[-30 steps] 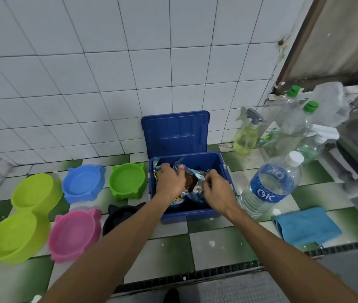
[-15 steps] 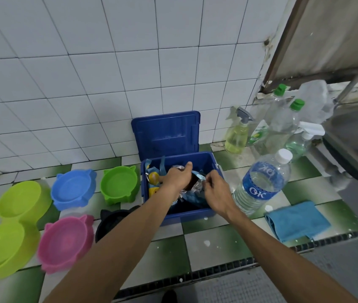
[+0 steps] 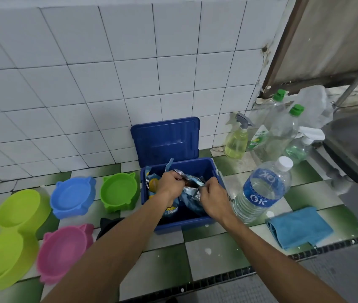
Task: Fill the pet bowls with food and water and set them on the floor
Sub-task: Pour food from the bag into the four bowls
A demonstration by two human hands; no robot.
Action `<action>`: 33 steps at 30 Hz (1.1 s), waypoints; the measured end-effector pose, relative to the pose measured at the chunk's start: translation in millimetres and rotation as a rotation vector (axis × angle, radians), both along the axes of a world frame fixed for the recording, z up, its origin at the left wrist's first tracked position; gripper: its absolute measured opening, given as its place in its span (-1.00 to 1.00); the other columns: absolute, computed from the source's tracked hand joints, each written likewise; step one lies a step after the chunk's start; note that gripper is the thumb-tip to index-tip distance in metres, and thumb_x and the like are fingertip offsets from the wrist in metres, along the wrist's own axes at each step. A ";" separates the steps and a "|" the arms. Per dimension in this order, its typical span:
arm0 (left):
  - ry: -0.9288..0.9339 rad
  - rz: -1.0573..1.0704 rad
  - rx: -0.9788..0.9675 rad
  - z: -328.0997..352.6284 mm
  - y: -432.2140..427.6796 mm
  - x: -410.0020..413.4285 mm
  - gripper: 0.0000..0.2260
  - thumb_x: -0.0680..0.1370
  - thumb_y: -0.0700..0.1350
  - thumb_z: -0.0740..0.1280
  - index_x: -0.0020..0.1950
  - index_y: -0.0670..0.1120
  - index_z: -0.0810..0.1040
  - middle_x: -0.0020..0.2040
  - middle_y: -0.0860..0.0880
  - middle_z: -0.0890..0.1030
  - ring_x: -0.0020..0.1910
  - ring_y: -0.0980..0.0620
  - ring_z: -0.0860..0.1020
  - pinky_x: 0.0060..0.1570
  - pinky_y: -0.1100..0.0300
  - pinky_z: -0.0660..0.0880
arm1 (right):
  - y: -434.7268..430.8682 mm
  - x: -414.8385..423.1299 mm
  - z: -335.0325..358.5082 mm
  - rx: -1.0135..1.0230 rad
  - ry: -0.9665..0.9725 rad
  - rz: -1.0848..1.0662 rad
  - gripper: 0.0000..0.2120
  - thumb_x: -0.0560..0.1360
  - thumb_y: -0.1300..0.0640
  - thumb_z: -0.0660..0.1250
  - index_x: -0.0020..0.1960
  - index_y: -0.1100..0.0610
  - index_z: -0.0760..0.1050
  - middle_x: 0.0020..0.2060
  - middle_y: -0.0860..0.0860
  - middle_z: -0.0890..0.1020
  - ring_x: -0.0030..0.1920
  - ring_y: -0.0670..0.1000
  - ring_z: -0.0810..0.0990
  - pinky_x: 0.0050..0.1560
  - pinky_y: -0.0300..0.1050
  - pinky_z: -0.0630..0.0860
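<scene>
white tiled wall [image 3: 86, 73] at the back, and below it the green-and-white checked tabletop [image 3: 213, 259] carries everything, with a steel sink [image 3: 353, 145] at its right edge. in the middle sits the blue bin [image 3: 180, 224], its lid [image 3: 165, 138] stood up against the wall behind it. to the left the pet bowls lie empty on the tabletop: a yellow-green double bowl [image 3: 18, 211] farthest left, a pink bowl [image 3: 64, 252] beside it in front, a blue bowl [image 3: 73, 196] and a green bowl [image 3: 119, 192] in the back row, and a black bowl [image 3: 108, 226] mostly hidden under my left forearm. just right of the bin stands a capped water bottle [image 3: 261, 191], tilted in this wide view, and a folded blue cloth [image 3: 298, 228] lies in front of it. inside the bin is the food bag [image 3: 191, 202], blue outside with a foil lining. my left grip [image 3: 170, 184] is curled around the left side of its crumpled top, and my right grip [image 3: 213, 199] pinches the right side, both down in the bin.
</scene>
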State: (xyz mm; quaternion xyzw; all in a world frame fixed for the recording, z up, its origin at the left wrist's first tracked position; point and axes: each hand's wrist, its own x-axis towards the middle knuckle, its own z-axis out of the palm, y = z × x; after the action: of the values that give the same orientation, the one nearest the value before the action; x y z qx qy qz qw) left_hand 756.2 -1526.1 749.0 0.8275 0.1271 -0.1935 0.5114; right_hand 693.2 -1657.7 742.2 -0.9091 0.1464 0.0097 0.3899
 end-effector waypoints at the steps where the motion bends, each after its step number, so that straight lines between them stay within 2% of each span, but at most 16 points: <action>1: -0.014 -0.021 0.039 -0.4 0.8 -0.4 -0.88 0.53 -0.24 0.34 0.03 -0.10 0.61 -0.11 -0.07 0.60 -0.13 -0.04 0.55 -0.05 0.08 0.56 | 1.7 -0.2 -0.2 -0.022 -0.006 0.011 -0.92 0.64 0.13 0.15 0.05 0.15 0.35 -0.07 0.03 0.51 -0.11 0.01 0.46 -0.14 -0.16 0.33; 2: -0.021 -0.037 0.060 0.0 2.0 0.0 -0.88 0.53 -0.24 0.34 0.01 -0.09 0.61 -0.11 -0.06 0.60 -0.13 -0.03 0.56 -0.06 0.11 0.54 | 2.7 -0.1 0.2 -0.030 -0.013 0.015 -0.91 0.64 0.14 0.15 0.05 0.16 0.35 -0.08 0.03 0.51 -0.11 0.01 0.46 -0.14 -0.17 0.32; 5: -0.050 -0.087 0.037 8.6 5.0 4.1 -0.82 0.52 -0.24 0.32 -0.20 0.01 0.59 -0.19 -0.03 0.64 -0.23 -0.06 0.61 -0.11 0.09 0.57 | -0.1 -0.2 3.5 0.014 -0.024 -0.004 -0.90 0.64 0.15 0.11 0.04 0.16 0.36 -0.06 0.07 0.55 -0.12 0.02 0.48 -0.16 -0.14 0.32; 8: -0.070 -0.080 0.041 18.9 4.5 10.3 -0.77 0.55 -0.08 0.28 -0.31 -0.04 0.54 -0.38 0.00 0.53 -0.41 -0.01 0.43 -0.30 0.13 0.39 | -3.3 -0.1 5.3 0.050 0.004 0.000 -0.86 0.65 0.14 0.10 0.04 0.17 0.39 -0.07 0.09 0.57 -0.12 0.04 0.50 -0.15 -0.11 0.35; 10: -0.036 -0.084 0.025 25.1 0.5 10.0 -0.65 0.52 0.12 0.28 -0.38 -0.05 0.40 -0.43 0.02 0.41 -0.38 -0.02 0.38 -0.26 0.10 0.29 | -1.4 -0.5 2.5 0.048 0.038 0.044 -0.85 0.64 0.13 0.10 0.05 0.17 0.40 -0.07 0.08 0.57 -0.12 0.05 0.51 -0.14 -0.09 0.37; 12: -0.039 -0.141 0.042 23.4 -6.1 7.2 -0.52 0.46 0.30 0.32 -0.37 -0.07 0.39 -0.39 -0.04 0.44 -0.28 -0.10 0.47 -0.22 0.07 0.33 | 2.6 -0.5 0.1 0.057 0.052 0.084 -0.88 0.63 0.12 0.11 0.01 0.13 0.38 -0.08 0.08 0.57 -0.14 0.04 0.53 -0.16 -0.08 0.39; 14: -0.106 -0.176 0.123 15.6 -11.2 4.3 -0.46 0.41 0.35 0.36 -0.46 -0.07 0.34 -0.39 -0.16 0.50 -0.12 -0.29 0.54 -0.19 0.02 0.41 | 5.6 0.0 0.1 0.058 0.054 0.126 -0.92 0.61 0.12 0.12 -0.03 0.09 0.35 -0.09 0.09 0.57 -0.16 0.05 0.53 -0.17 -0.06 0.41; 15: -0.140 -0.183 0.177 11.1 -13.1 3.9 -0.47 0.41 0.33 0.38 -0.47 -0.06 0.34 -0.32 -0.23 0.55 -0.04 -0.32 0.56 -0.17 -0.01 0.45 | 6.2 -0.3 1.6 0.054 0.054 0.151 -0.94 0.61 0.13 0.12 -0.03 0.07 0.35 -0.09 0.09 0.57 -0.16 0.04 0.53 -0.16 -0.06 0.41; 17: -0.171 -0.172 0.279 9.1 -15.0 4.8 -0.56 0.47 0.20 0.40 -0.42 -0.07 0.39 -0.21 -0.25 0.61 -0.09 -0.25 0.59 -0.21 0.01 0.48 | 5.7 -0.9 5.4 0.055 0.062 0.190 -0.92 0.60 0.16 0.13 -0.02 0.04 0.38 -0.08 0.07 0.59 -0.15 0.04 0.54 -0.14 -0.06 0.44; 20: -0.216 -0.144 0.368 14.1 -10.6 6.7 -0.61 0.61 -0.01 0.30 -0.39 -0.10 0.43 -0.39 -0.09 0.52 -0.42 -0.02 0.46 -0.45 0.14 0.31 | 2.1 -0.7 9.2 0.094 0.107 0.173 -0.84 0.60 0.20 0.13 0.03 0.08 0.47 -0.05 0.04 0.60 -0.10 0.04 0.56 -0.09 -0.09 0.47; 22: -0.234 -0.136 0.363 18.6 -9.5 5.9 -0.61 0.64 -0.04 0.26 -0.36 -0.15 0.50 -0.40 -0.13 0.51 -0.49 0.05 0.37 -0.51 0.18 0.22 | -1.7 -0.9 10.5 0.114 0.140 0.138 -0.79 0.60 0.22 0.12 0.12 0.12 0.50 -0.06 0.03 0.59 -0.10 0.04 0.54 -0.14 -0.17 0.38; 24: -0.259 -0.162 0.385 25.5 -11.7 0.8 -0.64 0.65 -0.05 0.24 -0.23 -0.25 0.57 -0.38 -0.10 0.48 -0.49 0.05 0.36 -0.52 0.19 0.22 | -4.7 -2.0 9.5 0.149 0.153 0.115 -0.76 0.61 0.22 0.11 0.16 0.13 0.51 -0.03 0.04 0.61 -0.09 0.02 0.54 -0.19 -0.20 0.37; 26: -0.295 -0.187 0.407 31.0 -12.4 -2.3 -0.63 0.66 -0.06 0.22 -0.28 -0.21 0.53 -0.37 -0.07 0.47 -0.44 0.00 0.39 -0.48 0.15 0.25 | -4.7 -3.6 7.1 0.191 0.143 0.113 -0.75 0.61 0.22 0.11 0.16 0.11 0.53 0.02 0.04 0.64 -0.08 -0.02 0.56 -0.26 -0.26 0.39; 28: -0.360 -0.208 0.425 40.8 -11.1 -4.0 -0.60 0.66 -0.08 0.20 -0.39 -0.12 0.38 -0.37 -0.10 0.49 -0.39 -0.05 0.42 -0.39 0.11 0.31 | -2.2 -4.6 4.8 0.248 0.120 0.082 -0.76 0.61 0.22 0.11 0.12 0.09 0.53 0.03 0.03 0.64 -0.10 -0.04 0.56 -0.30 -0.34 0.38; 30: -0.417 -0.214 0.421 55.3 -7.3 -6.6 -0.59 0.65 -0.09 0.19 -0.40 -0.09 0.32 -0.39 -0.09 0.48 -0.38 -0.07 0.42 -0.36 0.11 0.32 | 1.7 -4.8 5.9 0.284 0.051 0.029 -0.78 0.61 0.22 0.12 0.08 0.09 0.53 0.00 0.03 0.63 -0.08 0.00 0.58 -0.26 -0.26 0.41; 33: -0.490 -0.182 0.375 79.3 -1.1 -11.1 -0.57 0.65 -0.10 0.20 -0.44 -0.07 0.30 -0.47 -0.01 0.40 -0.47 0.00 0.37 -0.43 0.15 0.27 | 6.5 -2.5 12.3 0.267 -0.061 -0.054 -0.83 0.63 0.15 0.13 0.07 0.13 0.49 -0.03 0.07 0.62 -0.06 0.07 0.57 -0.18 -0.13 0.40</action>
State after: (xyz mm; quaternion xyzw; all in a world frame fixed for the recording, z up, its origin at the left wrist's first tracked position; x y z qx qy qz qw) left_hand 745.1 -1527.3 828.3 0.9373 -0.0410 -0.0067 0.3460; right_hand 690.7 -1651.2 754.5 -0.8448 0.1560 -0.0092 0.5118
